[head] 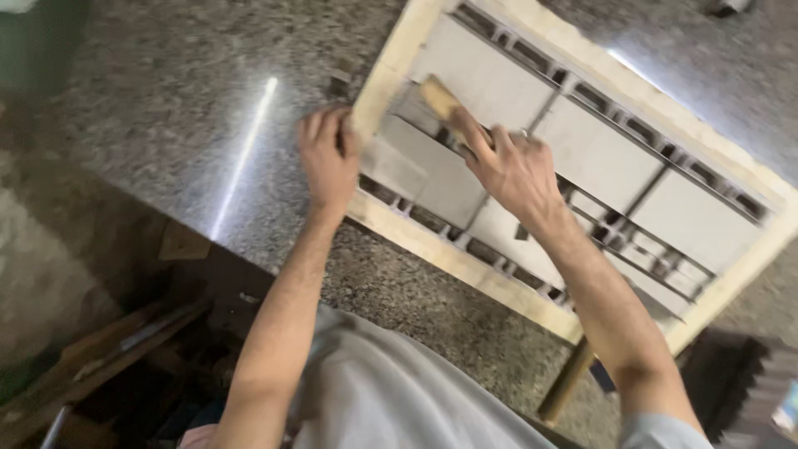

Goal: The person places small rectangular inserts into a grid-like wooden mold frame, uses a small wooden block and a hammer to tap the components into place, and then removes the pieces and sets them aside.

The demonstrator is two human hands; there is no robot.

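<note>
Wooden block (439, 98) in right hand (511, 166) points up-left.

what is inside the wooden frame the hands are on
Inside the wooden frame lie pale grey rectangular panels split by dark metal strips. The right hand presses a small wooden block onto them; the left hand grips the corner. Beneath both hands nothing shows.

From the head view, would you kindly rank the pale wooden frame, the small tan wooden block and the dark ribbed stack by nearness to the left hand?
1. Pale wooden frame: touched at its corner.
2. Small tan wooden block: right, in the right hand.
3. Dark ribbed stack: far lower right.
</note>
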